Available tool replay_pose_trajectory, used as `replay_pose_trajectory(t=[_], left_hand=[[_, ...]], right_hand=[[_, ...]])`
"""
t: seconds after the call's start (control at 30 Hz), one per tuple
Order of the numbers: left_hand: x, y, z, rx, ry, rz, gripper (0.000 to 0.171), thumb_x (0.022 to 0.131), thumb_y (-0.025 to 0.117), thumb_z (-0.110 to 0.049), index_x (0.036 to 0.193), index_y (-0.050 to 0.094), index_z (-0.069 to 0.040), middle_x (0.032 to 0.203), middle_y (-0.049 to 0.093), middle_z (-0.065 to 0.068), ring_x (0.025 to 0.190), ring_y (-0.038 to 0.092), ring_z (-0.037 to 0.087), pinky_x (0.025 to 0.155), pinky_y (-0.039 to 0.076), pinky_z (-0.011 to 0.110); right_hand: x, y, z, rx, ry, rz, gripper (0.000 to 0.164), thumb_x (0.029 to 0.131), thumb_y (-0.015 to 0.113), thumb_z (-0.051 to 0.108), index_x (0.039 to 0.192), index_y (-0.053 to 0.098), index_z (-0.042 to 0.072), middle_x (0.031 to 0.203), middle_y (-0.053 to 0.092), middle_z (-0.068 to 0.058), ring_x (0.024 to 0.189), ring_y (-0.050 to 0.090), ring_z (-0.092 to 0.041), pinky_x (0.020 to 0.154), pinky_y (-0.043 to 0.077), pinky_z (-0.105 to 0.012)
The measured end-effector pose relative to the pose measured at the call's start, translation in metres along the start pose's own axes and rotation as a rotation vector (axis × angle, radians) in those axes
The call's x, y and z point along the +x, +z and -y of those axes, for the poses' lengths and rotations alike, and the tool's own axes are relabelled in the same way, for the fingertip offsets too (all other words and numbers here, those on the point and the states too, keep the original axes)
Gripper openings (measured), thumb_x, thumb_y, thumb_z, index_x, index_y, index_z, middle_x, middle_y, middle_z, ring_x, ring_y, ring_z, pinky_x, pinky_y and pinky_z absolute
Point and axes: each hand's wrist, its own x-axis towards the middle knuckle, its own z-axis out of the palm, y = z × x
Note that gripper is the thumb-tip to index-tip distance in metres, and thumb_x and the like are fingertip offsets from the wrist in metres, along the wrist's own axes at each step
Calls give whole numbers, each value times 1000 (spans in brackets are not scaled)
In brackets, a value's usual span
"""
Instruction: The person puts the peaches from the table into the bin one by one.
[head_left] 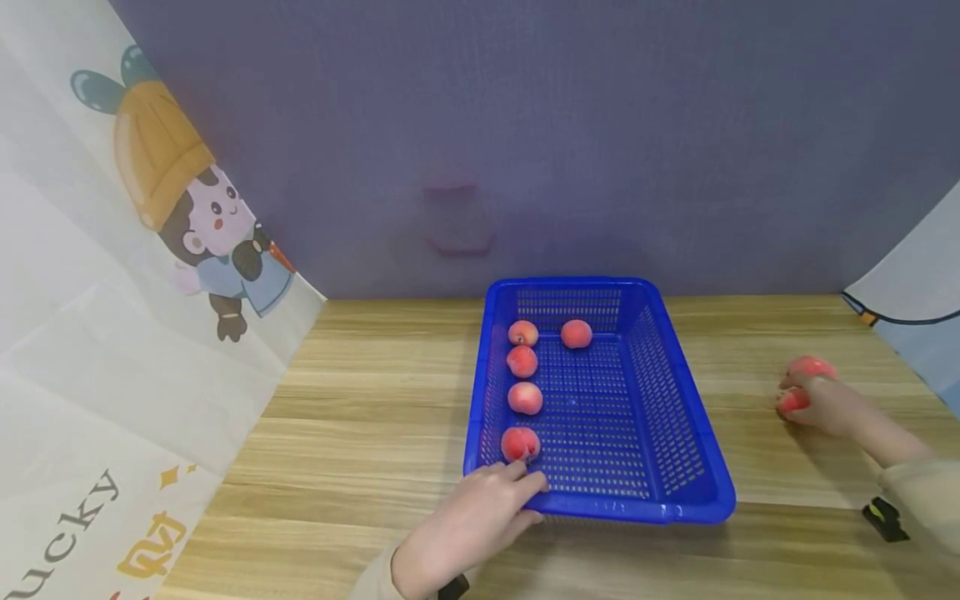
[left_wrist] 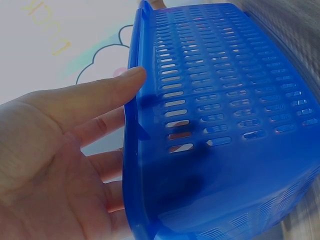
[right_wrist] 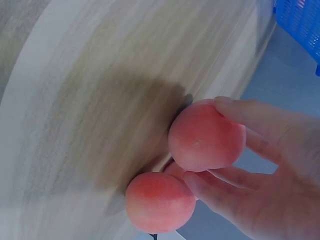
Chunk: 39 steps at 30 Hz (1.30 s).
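My left hand (head_left: 480, 510) holds the near-left rim of a blue plastic basket (head_left: 611, 507). In the left wrist view the thumb (left_wrist: 107, 92) lies on the basket wall's outer side, with the other fingers behind the rim. Over on the right, my right hand (head_left: 834, 408) grips a pinkish-red peach (right_wrist: 206, 136) at the tabletop, thumb on one side and fingers on the other. A second peach (right_wrist: 160, 202) sits right beside it, close to the fingertips. Inside the basket, several peaches form a row along the left wall, including a front peach (head_left: 519, 442); another peach (head_left: 577, 334) lies at the back.
The basket stands on a wood-grain table (head_left: 352, 400). Behind it rises a grey-blue panel (head_left: 600, 150). At the left hangs a white sheet (head_left: 67, 275) with a cartoon figure and lettering. A dark cable (head_left: 907, 322) runs along the right edge.
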Motion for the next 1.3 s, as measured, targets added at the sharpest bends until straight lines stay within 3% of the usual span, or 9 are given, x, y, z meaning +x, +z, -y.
replay_pose_trajectory(t=[0.23,0.7,0.9,1.13,1.3], left_hand=[[0,1,1,-4,2,-4,21,77,64,-31,92,57,-18,84,56,-5,70,56,8,63,42,22],[0,2,2,5,8,-14,21,77,64,-32,91,57,-18,85,57,-4,69,56,8,62,42,22],[0,3,2,15,17,-34,21,77,65,-32,90,57,-17,84,57,-4,68,56,9,63,42,22],[-1,5,3,20,20,-47,21,76,65,-32,88,57,-17,82,56,-4,66,55,9,62,42,22],[-1,5,3,11,19,-43,21,76,65,-32,88,57,-17,82,56,-4,66,55,9,62,42,22]], right_hand=[[1,4,0,-17,-6,-36,34,64,71,4,86,53,-16,81,56,-29,71,56,-37,64,44,-49],[2,3,2,6,50,14,36,66,70,5,89,52,-17,81,56,-28,69,55,-32,62,45,-47],[2,1,5,8,49,-2,35,67,69,5,89,52,-16,76,57,-22,65,54,-27,60,45,-45],[2,-6,13,16,85,24,40,69,69,8,94,51,-17,82,56,-28,76,54,-41,65,43,-51],[4,-8,17,18,89,6,40,70,68,8,95,51,-18,84,55,-29,81,52,-45,68,42,-53]])
